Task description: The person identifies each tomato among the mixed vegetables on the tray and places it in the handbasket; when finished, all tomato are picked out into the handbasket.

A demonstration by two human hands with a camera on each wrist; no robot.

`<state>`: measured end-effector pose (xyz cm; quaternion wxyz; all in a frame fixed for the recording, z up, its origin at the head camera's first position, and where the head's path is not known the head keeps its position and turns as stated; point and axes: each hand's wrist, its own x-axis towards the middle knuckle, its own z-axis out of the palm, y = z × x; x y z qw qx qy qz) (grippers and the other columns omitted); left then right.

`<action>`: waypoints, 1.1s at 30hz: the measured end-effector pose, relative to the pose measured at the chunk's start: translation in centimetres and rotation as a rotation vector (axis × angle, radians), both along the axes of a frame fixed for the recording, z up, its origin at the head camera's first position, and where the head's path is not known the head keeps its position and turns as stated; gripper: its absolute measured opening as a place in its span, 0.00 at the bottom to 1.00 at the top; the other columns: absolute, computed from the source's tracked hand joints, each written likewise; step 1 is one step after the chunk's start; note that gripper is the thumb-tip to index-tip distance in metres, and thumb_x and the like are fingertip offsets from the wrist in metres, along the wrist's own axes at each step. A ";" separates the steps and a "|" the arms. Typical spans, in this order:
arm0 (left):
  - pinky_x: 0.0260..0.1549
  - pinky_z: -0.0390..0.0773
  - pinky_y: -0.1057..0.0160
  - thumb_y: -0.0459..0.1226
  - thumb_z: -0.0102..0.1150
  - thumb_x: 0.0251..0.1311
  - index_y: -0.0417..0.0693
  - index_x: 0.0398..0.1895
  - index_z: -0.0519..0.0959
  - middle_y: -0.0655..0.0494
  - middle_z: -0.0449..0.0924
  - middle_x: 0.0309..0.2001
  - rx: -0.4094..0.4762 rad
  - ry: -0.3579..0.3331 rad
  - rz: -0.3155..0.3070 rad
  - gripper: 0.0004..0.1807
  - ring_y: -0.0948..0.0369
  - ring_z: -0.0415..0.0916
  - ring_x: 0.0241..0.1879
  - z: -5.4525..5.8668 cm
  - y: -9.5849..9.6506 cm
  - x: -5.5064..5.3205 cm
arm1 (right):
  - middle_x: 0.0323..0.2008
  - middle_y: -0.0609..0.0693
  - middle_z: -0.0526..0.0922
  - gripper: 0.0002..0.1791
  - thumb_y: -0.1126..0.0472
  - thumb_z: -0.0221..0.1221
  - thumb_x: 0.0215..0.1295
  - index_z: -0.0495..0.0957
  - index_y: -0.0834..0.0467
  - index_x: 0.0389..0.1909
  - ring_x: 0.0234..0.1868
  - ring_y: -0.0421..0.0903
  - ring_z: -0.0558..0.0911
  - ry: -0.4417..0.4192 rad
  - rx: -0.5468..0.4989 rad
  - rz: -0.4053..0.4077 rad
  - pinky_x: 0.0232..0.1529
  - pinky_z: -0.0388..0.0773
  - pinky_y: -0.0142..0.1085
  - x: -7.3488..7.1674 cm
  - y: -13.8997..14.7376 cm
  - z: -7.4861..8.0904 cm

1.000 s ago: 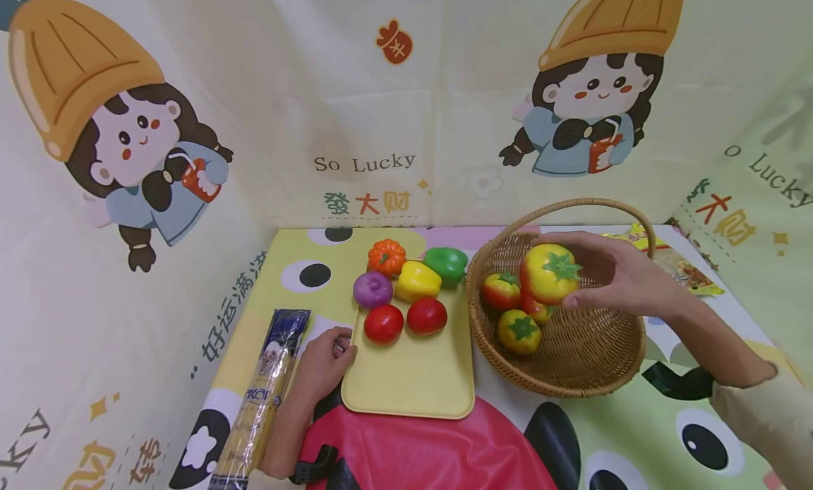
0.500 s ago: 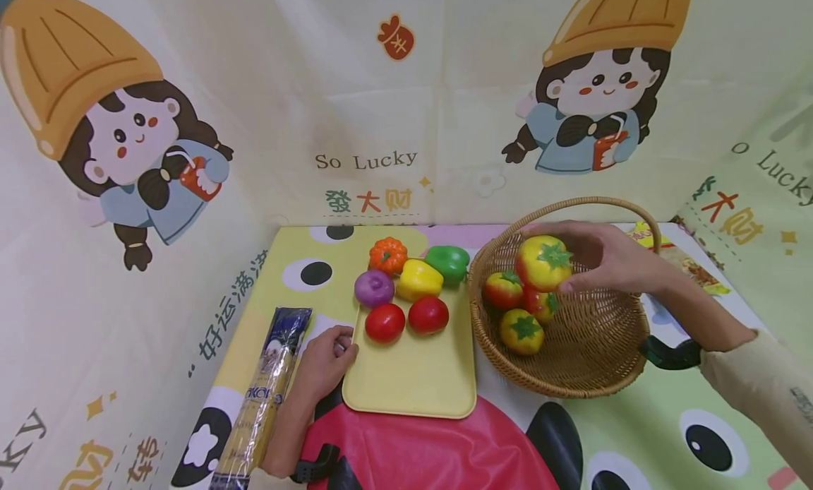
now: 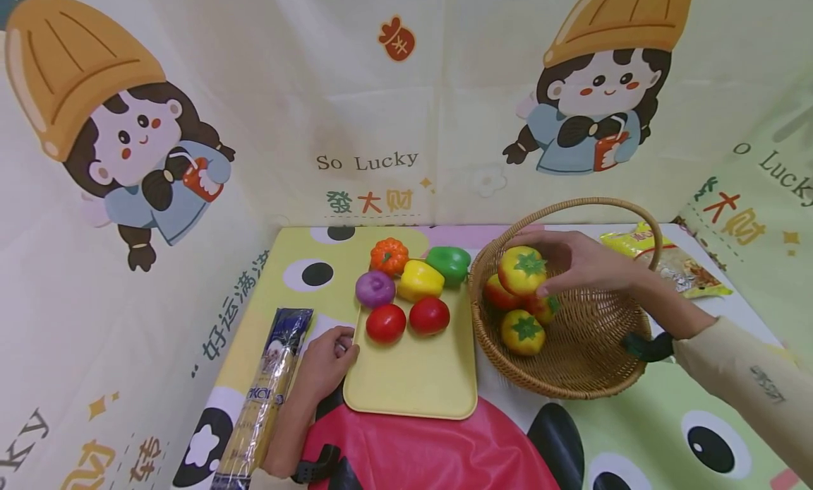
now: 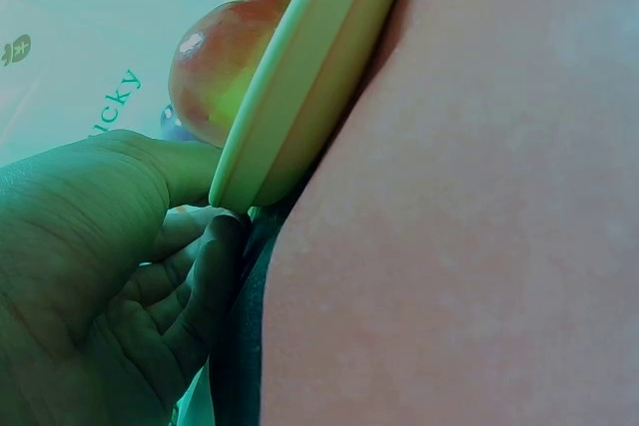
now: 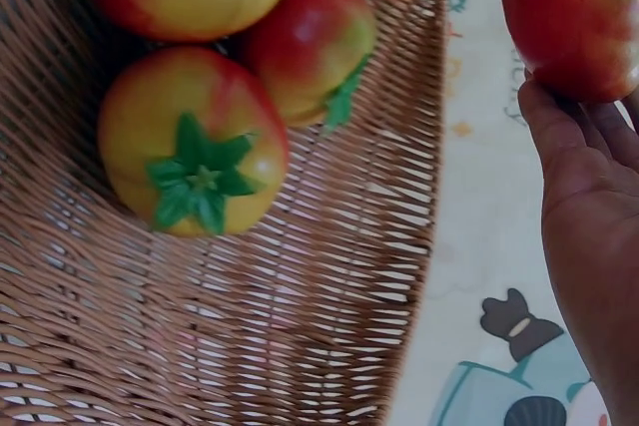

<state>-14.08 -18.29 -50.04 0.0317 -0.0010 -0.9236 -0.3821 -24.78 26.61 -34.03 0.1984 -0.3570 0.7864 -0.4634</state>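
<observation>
In the head view my right hand [image 3: 584,260] grips a red-and-yellow toy tomato [image 3: 522,271] with a green leafy top. It hangs over the left part of the wicker basket [image 3: 591,359]. Below it in the basket lie several similar tomatoes, one nearest the front [image 3: 523,332]; the held one partly covers others. The right wrist view has the held tomato [image 5: 569,27] at its upper right edge, cut off. My left hand [image 3: 325,361] pinches the left rim of the yellow tray [image 3: 413,384]. In the left wrist view the thumb lies over the tray rim [image 4: 275,97], fingers beneath.
On the tray's far part sit two red round fruits [image 3: 385,324], a purple onion [image 3: 375,289] and a yellow pepper [image 3: 420,281]. Behind are an orange pumpkin [image 3: 389,255] and a green pepper [image 3: 448,265]. A noodle pack [image 3: 263,398] lies left, a yellow food packet [image 3: 689,270] right.
My right hand has carried the tomato leftward inside the basket, over the other tomatoes, rising slightly and then lowering. The left hand stays at the tray rim.
</observation>
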 end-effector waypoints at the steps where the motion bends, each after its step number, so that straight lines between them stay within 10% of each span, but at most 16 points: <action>1: 0.35 0.75 0.60 0.37 0.65 0.60 0.42 0.48 0.82 0.61 0.77 0.30 0.001 0.000 0.000 0.14 0.64 0.73 0.29 0.0 0.0 0.0 | 0.64 0.50 0.69 0.40 0.65 0.70 0.56 0.66 0.54 0.70 0.61 0.52 0.73 -0.008 0.007 0.001 0.53 0.77 0.44 -0.1 -0.1 -0.2; 33: 0.35 0.76 0.60 0.38 0.65 0.59 0.42 0.49 0.81 0.61 0.77 0.31 -0.005 -0.013 0.010 0.15 0.64 0.73 0.29 0.1 0.0 0.0 | 0.60 0.50 0.75 0.41 0.61 0.73 0.55 0.67 0.53 0.70 0.60 0.52 0.74 -0.045 0.071 0.069 0.58 0.73 0.45 -0.7 -1.7 -3.6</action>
